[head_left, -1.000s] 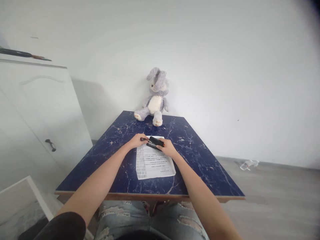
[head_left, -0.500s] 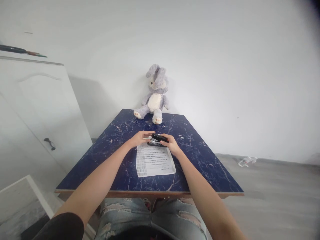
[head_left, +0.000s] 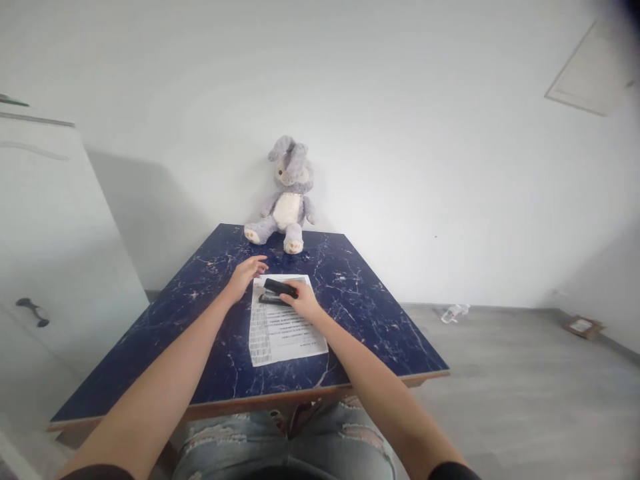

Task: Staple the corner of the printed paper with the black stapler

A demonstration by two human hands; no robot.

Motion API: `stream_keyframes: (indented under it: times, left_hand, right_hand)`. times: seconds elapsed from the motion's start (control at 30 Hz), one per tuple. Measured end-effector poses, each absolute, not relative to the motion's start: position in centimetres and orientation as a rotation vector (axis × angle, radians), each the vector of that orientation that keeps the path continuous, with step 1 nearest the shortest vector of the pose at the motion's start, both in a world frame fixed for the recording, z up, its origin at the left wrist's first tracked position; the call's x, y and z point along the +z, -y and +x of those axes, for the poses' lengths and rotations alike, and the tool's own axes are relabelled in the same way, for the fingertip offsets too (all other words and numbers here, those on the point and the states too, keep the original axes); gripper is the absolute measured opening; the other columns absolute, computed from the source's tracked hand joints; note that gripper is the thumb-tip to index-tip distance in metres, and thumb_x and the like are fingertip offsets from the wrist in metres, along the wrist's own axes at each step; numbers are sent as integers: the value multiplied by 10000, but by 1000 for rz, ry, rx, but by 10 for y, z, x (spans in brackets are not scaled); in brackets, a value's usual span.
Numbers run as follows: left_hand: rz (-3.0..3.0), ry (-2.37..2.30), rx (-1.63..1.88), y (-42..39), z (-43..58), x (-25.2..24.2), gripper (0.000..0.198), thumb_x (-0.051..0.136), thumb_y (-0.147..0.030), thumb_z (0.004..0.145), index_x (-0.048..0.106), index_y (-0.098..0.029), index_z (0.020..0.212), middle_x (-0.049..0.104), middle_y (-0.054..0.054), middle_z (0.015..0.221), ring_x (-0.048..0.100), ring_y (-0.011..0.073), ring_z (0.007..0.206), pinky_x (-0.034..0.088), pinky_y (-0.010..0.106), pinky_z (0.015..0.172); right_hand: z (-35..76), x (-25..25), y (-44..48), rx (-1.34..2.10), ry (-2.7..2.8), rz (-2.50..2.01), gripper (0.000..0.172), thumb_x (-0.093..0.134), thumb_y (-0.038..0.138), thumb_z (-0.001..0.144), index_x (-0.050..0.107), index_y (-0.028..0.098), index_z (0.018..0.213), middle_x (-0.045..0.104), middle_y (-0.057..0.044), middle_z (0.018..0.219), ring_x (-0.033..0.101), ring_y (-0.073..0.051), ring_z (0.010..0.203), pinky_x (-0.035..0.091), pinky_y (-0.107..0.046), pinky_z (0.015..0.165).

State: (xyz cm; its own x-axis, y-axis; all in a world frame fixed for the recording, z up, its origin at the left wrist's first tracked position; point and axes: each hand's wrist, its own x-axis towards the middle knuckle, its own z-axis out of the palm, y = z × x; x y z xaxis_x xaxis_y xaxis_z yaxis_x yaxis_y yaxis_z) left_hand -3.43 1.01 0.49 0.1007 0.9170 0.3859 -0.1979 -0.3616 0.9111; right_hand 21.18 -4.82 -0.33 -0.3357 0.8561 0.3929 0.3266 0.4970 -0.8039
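A black stapler [head_left: 278,287] is over the upper part of a printed sheet of paper [head_left: 295,337], its top arm raised from its base. My right hand [head_left: 304,301] grips the stapler's right end between thumb and fingers. My left hand [head_left: 246,276] is off the stapler, at the paper's upper left corner, with its fingers stretched out and nothing visible in them. The paper lies on the dark blue marbled table [head_left: 380,313].
A grey plush rabbit [head_left: 287,207] sits at the table's far edge against the wall. To the left stands a white cabinet [head_left: 45,253]. On the floor at right are a clear plastic item [head_left: 454,313] and a small brown box [head_left: 583,327].
My left hand has come away from the stapler toward the left. The right hand keeps its hold on the stapler. The whole view has turned to the right.
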Motion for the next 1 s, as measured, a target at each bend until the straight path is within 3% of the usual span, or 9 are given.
stream_keyframes:
  times: [0.17,0.3,0.43,0.53,0.63,0.7,0.77,0.87,1.0]
  left_hand:
    - [1149,-713,1638,-25,-40,-4,397,756,-515,872,774,-143,1010,684,71,829,575,136,661,426,233,579]
    - [1128,-726,1562,-21,-34,-2,617,553,-689,977,776,-117,913,647,81,765,553,139,623,419,245,557]
    - [1112,-745,1512,-18,-26,4,728,419,-731,1020,768,-113,855,644,90,751,547,137,609,417,248,550]
    - [1057,-725,1519,-18,-25,7,698,413,-696,1041,748,-123,826,634,82,735,544,130,592,410,244,535]
    - [963,-586,1505,-16,-32,11,651,461,-625,1057,597,-158,624,461,6,577,394,89,458,334,236,468]
    - [896,-466,1421,-12,-43,16,676,485,-573,1064,400,-180,521,294,-41,525,238,65,397,266,237,430]
    - [828,-391,1365,-7,-55,22,690,486,-526,1074,259,-190,517,221,-53,528,169,58,385,247,241,421]
    - [722,-330,1511,1,-75,29,679,496,-474,1079,165,-193,557,194,-55,530,158,62,384,272,240,430]
    - [671,-135,1814,6,-100,31,646,458,-388,1096,111,-187,590,136,-64,530,72,74,408,247,239,428]
  right_hand:
    - [212,-4,61,660,1988,-1131,235,786,318,830,719,198,1020,726,-26,930,647,-216,835,493,-332,809]
    - [264,-4,89,630,2002,-1205,268,764,418,862,678,196,985,683,-24,887,618,-217,817,480,-335,780]
    - [335,-9,111,717,1943,-1265,406,671,586,937,677,204,1074,711,-64,1006,664,-255,907,526,-394,864]
    - [372,-9,99,696,1772,-1237,616,277,652,1072,672,207,1230,689,-138,1262,666,-289,1149,548,-437,973]
    - [380,-4,64,391,1843,-1478,605,299,569,1070,619,172,1396,547,-177,1528,518,-306,1428,447,-475,1172]
    - [370,-2,40,228,2032,-1746,640,399,482,1048,509,80,1534,360,-219,1679,304,-337,1589,285,-510,1286]
    - [349,-4,21,200,2143,-1944,707,379,409,1056,377,-43,1599,221,-293,1717,159,-387,1635,172,-581,1308]
    - [306,-10,5,254,2265,-1918,709,319,374,1081,305,-81,1625,178,-306,1723,136,-391,1640,106,-591,1313]
    - [228,-14,-4,301,2496,-1649,678,304,412,1107,284,48,1679,154,-176,1763,104,-269,1659,78,-477,1340]
